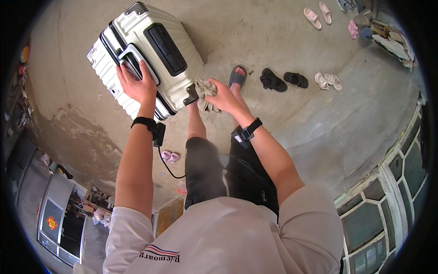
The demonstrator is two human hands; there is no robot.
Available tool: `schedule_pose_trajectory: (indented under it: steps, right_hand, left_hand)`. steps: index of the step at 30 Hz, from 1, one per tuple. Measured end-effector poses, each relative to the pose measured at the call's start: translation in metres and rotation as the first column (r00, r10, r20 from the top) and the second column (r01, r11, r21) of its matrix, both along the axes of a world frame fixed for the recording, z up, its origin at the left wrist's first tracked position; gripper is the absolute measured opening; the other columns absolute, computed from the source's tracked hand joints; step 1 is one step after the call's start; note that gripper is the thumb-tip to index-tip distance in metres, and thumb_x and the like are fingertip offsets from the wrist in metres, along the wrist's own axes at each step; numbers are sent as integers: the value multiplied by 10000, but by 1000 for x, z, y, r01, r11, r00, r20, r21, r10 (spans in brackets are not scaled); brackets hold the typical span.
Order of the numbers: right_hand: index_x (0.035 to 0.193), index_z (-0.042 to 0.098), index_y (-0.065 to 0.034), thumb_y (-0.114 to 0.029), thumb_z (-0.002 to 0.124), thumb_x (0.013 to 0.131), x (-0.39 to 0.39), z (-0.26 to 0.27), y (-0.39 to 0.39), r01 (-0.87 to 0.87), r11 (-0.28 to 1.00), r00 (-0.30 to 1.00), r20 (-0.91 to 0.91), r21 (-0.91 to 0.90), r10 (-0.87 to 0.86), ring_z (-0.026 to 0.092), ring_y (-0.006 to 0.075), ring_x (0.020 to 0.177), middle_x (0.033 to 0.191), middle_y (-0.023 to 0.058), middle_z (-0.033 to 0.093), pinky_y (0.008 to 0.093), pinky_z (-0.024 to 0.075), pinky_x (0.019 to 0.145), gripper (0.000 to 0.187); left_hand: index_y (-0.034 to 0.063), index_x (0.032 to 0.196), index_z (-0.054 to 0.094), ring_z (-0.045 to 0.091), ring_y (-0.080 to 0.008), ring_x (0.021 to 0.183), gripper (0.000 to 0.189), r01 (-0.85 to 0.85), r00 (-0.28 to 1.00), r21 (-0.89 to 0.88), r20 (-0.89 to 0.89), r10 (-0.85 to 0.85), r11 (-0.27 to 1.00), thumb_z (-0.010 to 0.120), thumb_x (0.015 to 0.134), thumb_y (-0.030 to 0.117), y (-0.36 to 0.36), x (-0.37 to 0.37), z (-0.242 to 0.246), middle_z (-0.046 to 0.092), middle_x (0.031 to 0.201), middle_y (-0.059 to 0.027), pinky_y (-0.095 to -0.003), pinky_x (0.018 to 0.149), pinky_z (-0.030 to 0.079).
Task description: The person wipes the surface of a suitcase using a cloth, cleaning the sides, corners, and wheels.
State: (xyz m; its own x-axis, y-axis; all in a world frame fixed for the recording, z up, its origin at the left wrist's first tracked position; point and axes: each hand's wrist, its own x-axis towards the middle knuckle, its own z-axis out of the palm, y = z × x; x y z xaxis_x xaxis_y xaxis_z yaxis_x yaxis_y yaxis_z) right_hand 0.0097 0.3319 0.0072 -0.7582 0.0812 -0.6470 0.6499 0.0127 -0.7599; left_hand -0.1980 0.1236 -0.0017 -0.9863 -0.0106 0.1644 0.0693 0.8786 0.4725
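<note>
A white hard-shell suitcase (172,32) with ribbed sides, black trim and dark corner guards is in front of me, to the left. On its near face are a black recessed panel (165,49) and a white carry handle (138,56). My left hand (138,85) grips the case at this handle; its fingers partly hide the handle. A crumpled beige-grey cloth (205,89) is pinched in my right hand (222,97), beside a corner guard (191,95). Whether cloth and guard touch is hard to tell.
My sandalled foot (237,76) is on the concrete floor (219,37). To its right lie black sandals (273,80) and pale shoes (328,81); pink slippers (312,18) lie farther off. A cable (166,167) hangs from my left wrist device (158,133). White-framed windows (368,219) stand right.
</note>
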Motion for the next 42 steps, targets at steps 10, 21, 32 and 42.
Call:
schedule_pose_trajectory:
  steps: [10, 21, 32, 42]
  right_hand:
    - [1462, 545, 86, -163, 780, 805, -8, -80, -15, 160, 987, 987, -7, 19, -160, 690, 346, 1210, 1260, 261, 724, 385, 517, 1041, 740]
    - [1373, 637, 51, -204, 782, 772, 6, -43, 0, 90, 987, 995, -31, -137, -95, 726, 350, 1132, 1202, 265, 744, 405, 555, 963, 668]
    - [1282, 676, 18, -153, 736, 807, -16, -82, -7, 109, 994, 993, 35, -21, -109, 731, 315, 1064, 1136, 193, 777, 397, 542, 939, 509]
    - [1401, 606, 56, -197, 736, 817, -14, -47, 3, 29, 999, 999, 35, -18, -28, 711, 352, 1164, 1228, 265, 742, 396, 535, 1004, 649]
  left_hand:
    - [-19, 1531, 520, 440, -396, 1507, 805, 20, 1000, -18, -2, -20, 1000, 682, 988, 553, -3, 1, -1, 452, 1646, -232, -489, 1237, 328]
    - [-16, 1532, 510, 435, -412, 1508, 797, 40, 999, -53, -20, -41, 998, 668, 995, 551, -4, 0, -2, 445, 1647, -241, -502, 1233, 328]
    - [-39, 1519, 522, 450, -413, 1504, 809, 34, 999, -90, -24, -36, 995, 655, 1005, 572, -3, 1, 0, 460, 1634, -251, -468, 1239, 357]
    - [-16, 1536, 504, 429, -412, 1510, 809, 44, 999, -38, -18, -44, 998, 669, 991, 559, -3, 1, -4, 442, 1649, -238, -507, 1232, 322]
